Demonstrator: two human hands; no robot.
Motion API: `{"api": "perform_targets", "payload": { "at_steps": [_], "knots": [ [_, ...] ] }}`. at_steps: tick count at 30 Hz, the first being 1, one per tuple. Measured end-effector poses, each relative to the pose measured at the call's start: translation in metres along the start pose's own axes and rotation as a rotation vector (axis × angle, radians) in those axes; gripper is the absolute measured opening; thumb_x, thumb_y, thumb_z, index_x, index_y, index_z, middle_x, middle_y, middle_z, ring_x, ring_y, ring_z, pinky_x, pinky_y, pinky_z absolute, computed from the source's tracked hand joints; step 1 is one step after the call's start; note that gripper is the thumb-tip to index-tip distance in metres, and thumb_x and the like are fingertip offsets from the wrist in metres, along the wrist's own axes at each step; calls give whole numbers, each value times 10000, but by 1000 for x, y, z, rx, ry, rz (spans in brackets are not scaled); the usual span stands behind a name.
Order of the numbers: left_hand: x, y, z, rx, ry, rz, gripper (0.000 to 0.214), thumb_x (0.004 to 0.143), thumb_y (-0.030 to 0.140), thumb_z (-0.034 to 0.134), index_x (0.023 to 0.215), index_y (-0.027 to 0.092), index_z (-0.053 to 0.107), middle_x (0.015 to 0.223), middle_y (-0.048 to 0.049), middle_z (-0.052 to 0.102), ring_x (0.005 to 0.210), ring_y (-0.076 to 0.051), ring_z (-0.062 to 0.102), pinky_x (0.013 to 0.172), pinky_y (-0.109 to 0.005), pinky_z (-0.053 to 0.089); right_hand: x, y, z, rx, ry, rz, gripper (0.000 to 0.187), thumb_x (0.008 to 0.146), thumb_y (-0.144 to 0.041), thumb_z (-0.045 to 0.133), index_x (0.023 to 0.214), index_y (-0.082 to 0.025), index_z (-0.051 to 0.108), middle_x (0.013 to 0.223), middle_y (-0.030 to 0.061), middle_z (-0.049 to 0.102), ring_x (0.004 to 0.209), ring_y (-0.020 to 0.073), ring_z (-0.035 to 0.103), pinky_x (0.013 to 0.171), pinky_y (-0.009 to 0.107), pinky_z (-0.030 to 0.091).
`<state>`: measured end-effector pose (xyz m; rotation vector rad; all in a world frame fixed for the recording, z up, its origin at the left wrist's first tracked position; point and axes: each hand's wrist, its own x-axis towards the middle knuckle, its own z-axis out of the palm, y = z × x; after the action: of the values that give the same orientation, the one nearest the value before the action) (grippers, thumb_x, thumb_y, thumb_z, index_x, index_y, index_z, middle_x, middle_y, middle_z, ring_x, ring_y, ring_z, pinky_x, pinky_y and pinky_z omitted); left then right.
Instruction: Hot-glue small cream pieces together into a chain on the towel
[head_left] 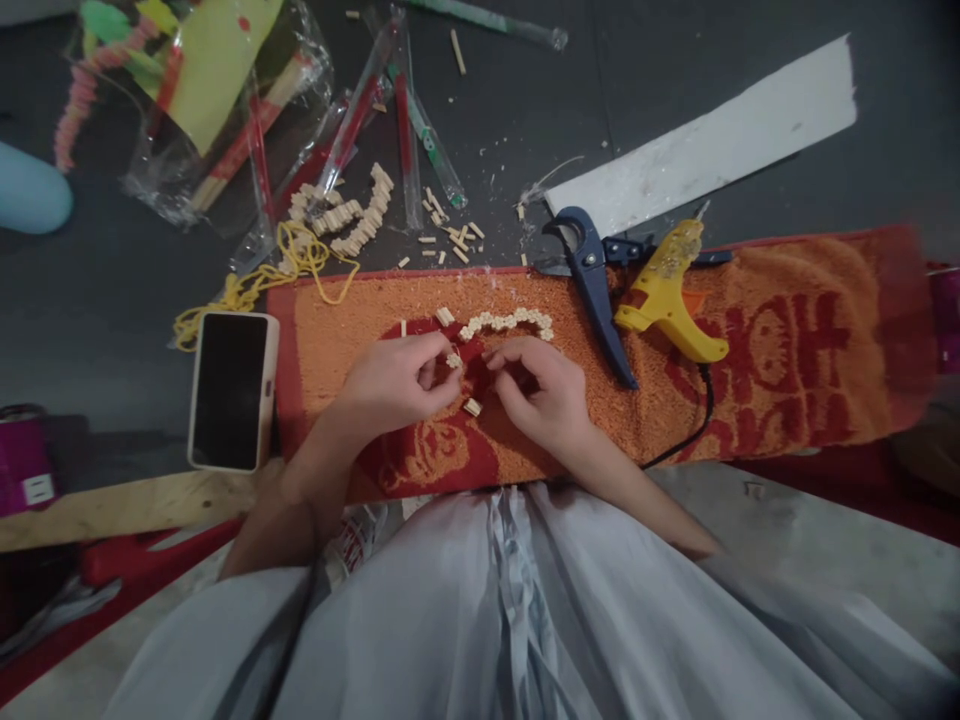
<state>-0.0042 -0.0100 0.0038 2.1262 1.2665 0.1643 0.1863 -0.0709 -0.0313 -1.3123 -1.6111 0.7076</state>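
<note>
My left hand [401, 378] is closed, with a small cluster of short pale wooden sticks [454, 360] pinched between thumb and fingertips. Across a narrow gap, my right hand [541, 390] has its fingers curled in towards that cluster; anything at its fingertips is too small to make out. Just beyond both hands a wavy chain of joined stick clusters [508, 322] lies on an orange and red towel [787, 330]. One loose cluster [445, 316] rests above my left hand, another [472, 407] between my wrists.
A blue hand cutter [596, 290] and yellow glue gun [671, 295] lie right on the towel. A phone [232, 390] and yellow cord [247, 290] are left. Behind are more stick chains [367, 215], cut bits [461, 240], plastic-wrapped sticks [405, 130] and a white board [712, 140].
</note>
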Motion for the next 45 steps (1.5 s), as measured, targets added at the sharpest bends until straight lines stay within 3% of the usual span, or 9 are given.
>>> {"api": "perform_targets", "payload": {
  "at_steps": [5,13,29,37,45],
  "knots": [
    [1,-3,2,-69,3,40,141,807,335,569,802,198,605,532,76,501,481,-84,453,535,-231,334,0,3,2,-64,-2,-23,91,884,-146,586,915,-227,615,865,16,725,797,160,698,680,261,561],
    [0,-2,3,-196,-23,90,262,880,397,554,971,188,682,536,85,517,465,-69,434,522,-204,341,2,1,1,40,-11,-126,61,933,-182,649,979,-221,655,915,38,730,854,168,689,763,303,570],
    [2,-1,8,-330,-10,116,317,910,464,566,859,175,688,537,52,557,480,-77,487,480,-189,340,-1,3,0,49,24,-156,123,930,-209,651,1049,-228,679,946,46,738,859,174,697,758,317,583],
    [5,0,10,-470,-45,44,449,892,590,572,850,161,698,581,19,611,502,-94,518,492,-208,379,-1,4,1,47,53,-185,123,926,-213,667,1046,-239,664,929,23,748,822,161,700,718,288,570],
    [3,-1,16,-400,43,65,387,896,526,591,875,165,732,594,18,626,524,-97,521,505,-205,378,-3,4,-1,-22,47,-180,108,947,-219,629,1051,-239,651,946,24,745,850,169,694,740,297,562]
  ]
}}
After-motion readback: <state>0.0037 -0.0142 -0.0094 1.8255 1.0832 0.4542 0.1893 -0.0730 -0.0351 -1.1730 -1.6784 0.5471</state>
